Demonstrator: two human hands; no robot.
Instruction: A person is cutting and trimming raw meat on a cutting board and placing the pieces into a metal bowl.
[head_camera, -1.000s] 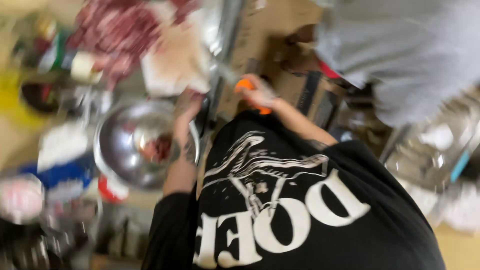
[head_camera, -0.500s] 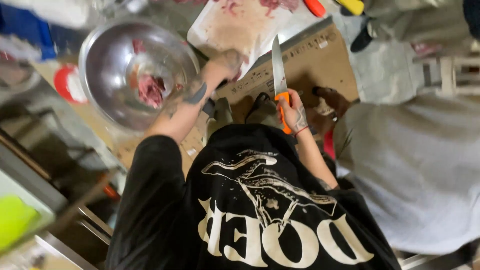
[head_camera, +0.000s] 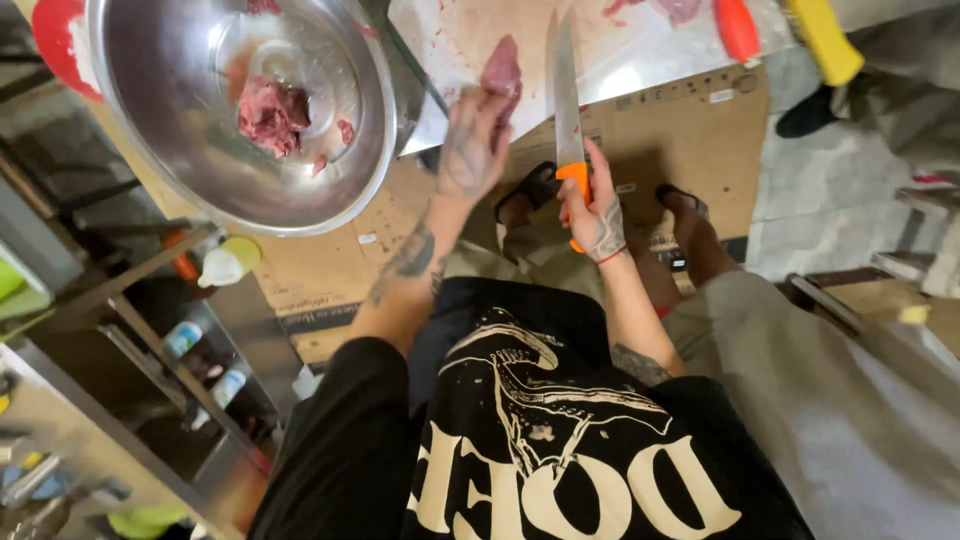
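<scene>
Meat strip (head_camera: 502, 72), dark red and raw, pinched in left hand (head_camera: 470, 145); right hand (head_camera: 598, 215) grips orange-handled knife (head_camera: 567, 105).

Bowl: we are seeing the metal bowl (head_camera: 150, 120) sitting left of the cutting board (head_camera: 620, 50), meat chunks (head_camera: 272, 112) lying in it.
Hands: our left hand (head_camera: 470, 145) is lifting a meat piece (head_camera: 502, 72) at the board's near edge; our right hand (head_camera: 597, 215) is gripping the knife (head_camera: 566, 110) just right of it.
Floor: cardboard (head_camera: 680, 130) is lying below.

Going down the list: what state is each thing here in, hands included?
Left hand: grips a meat piece.
Right hand: grips knife, blade pointing away.
Bowl: tilted, holding meat.
Board: blood-smeared.
</scene>
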